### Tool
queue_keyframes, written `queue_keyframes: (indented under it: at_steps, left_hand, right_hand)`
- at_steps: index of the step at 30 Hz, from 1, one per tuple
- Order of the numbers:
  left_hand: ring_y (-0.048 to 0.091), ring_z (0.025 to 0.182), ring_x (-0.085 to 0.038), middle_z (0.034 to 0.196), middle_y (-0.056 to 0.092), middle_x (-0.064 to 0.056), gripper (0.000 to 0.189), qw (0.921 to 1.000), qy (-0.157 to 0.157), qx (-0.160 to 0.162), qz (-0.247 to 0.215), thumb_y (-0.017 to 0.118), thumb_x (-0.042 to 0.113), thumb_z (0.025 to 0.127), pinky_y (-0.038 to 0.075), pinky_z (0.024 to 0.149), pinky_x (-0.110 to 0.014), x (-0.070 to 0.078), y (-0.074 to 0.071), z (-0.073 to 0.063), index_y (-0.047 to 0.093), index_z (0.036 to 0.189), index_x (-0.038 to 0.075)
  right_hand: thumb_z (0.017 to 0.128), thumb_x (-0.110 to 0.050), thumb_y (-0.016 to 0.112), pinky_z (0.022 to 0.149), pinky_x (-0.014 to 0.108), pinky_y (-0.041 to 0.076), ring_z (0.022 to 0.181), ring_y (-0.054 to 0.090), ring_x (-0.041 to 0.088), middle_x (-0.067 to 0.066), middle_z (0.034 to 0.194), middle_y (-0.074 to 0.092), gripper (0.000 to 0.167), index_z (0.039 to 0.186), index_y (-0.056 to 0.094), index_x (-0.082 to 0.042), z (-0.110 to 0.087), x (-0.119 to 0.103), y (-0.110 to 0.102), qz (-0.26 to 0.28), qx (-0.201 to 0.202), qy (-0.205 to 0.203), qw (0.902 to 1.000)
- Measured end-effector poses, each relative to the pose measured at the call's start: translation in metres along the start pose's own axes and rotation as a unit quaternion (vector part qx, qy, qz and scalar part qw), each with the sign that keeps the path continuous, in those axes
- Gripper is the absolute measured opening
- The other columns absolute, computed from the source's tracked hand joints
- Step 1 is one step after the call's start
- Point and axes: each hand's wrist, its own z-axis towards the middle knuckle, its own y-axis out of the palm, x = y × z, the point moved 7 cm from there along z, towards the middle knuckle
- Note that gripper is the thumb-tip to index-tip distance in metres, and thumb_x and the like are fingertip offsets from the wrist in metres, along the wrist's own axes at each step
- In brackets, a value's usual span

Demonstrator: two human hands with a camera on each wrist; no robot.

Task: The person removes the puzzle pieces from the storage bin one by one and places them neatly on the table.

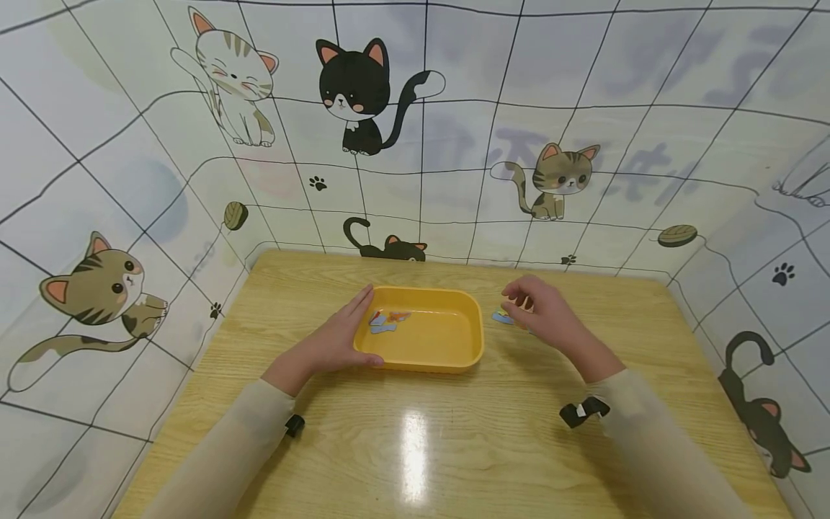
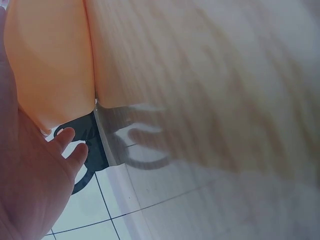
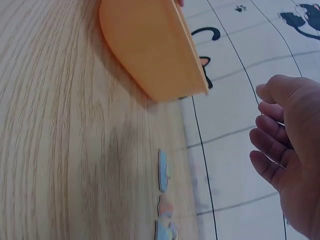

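The left hand (image 1: 327, 339), grip apart, touches the tray (image 1: 441, 339) at 9 o'clock, beside the pieces (image 1: 383, 329) inside. The right hand (image 1: 541, 317), loosely curled, holding nothing, hovers near other pieces (image 3: 163, 171) on the desk (image 1: 350, 447) at the tray's 3 o'clock.

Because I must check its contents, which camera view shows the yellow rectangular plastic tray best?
The head view. It shows the tray from above, with small flat multicoloured pieces lying inside. The left wrist and right wrist views show only its outer side, partly cut off by the frame edge.
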Motion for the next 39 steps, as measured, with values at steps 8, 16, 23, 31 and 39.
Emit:
queue_keyframes:
  at_steps: [8,16,23,31,39]
  left_hand:
    - [0.013,0.17,-0.035,0.187,0.001,-0.01,0.146,1.0,0.0,-0.001,0.0,0.085,0.078,0.081,0.024,0.133,-0.058,-0.001,0.0,0.0,-0.001,0.179,0.011]
    - [0.012,0.17,-0.031,0.187,0.0,-0.007,0.147,1.0,-0.002,0.001,0.0,0.084,0.08,0.08,0.024,0.133,-0.055,-0.005,0.002,0.001,-0.001,0.179,0.012]
    - [0.011,0.17,-0.031,0.187,0.001,-0.007,0.146,1.0,-0.002,0.004,-0.004,0.085,0.079,0.081,0.023,0.133,-0.056,-0.006,0.003,0.001,0.0,0.179,0.013]
    - [0.01,0.17,-0.029,0.187,0.001,-0.005,0.146,0.9999,-0.009,0.0,-0.008,0.084,0.081,0.08,0.023,0.133,-0.055,-0.006,0.003,0.002,-0.001,0.179,0.016]
    - [0.012,0.17,-0.031,0.187,0.001,-0.005,0.146,0.9999,-0.009,0.003,-0.013,0.085,0.08,0.08,0.024,0.133,-0.057,-0.007,0.003,0.002,0.003,0.179,0.012]
  right_hand:
    - [0.105,-0.013,0.078,0.086,0.047,0.056,0.1,0.063,0.024,0.007,0.116,0.07,0.017,0.12,0.072,-0.007,0.022,-0.029,0.03,0.006,-0.074,-0.018,0.9971]
    - [0.105,-0.019,0.08,0.088,0.045,0.057,0.104,0.063,0.023,0.008,0.12,0.07,0.027,0.127,0.072,-0.007,0.04,-0.052,0.06,-0.016,-0.136,-0.037,0.9899]
    - [0.106,-0.02,0.078,0.093,0.043,0.057,0.107,0.065,0.025,0.008,0.124,0.068,0.028,0.13,0.07,-0.007,0.053,-0.066,0.086,-0.036,-0.189,-0.061,0.9794]
    - [0.105,-0.015,0.078,0.094,0.044,0.057,0.106,0.066,0.028,0.012,0.128,0.07,0.034,0.135,0.069,-0.002,0.072,-0.078,0.104,-0.031,-0.21,-0.071,0.9746]
    - [0.104,-0.013,0.077,0.093,0.041,0.057,0.104,0.067,0.031,0.016,0.125,0.071,0.033,0.133,0.069,0.001,0.09,-0.088,0.125,-0.023,-0.235,-0.08,0.9684]
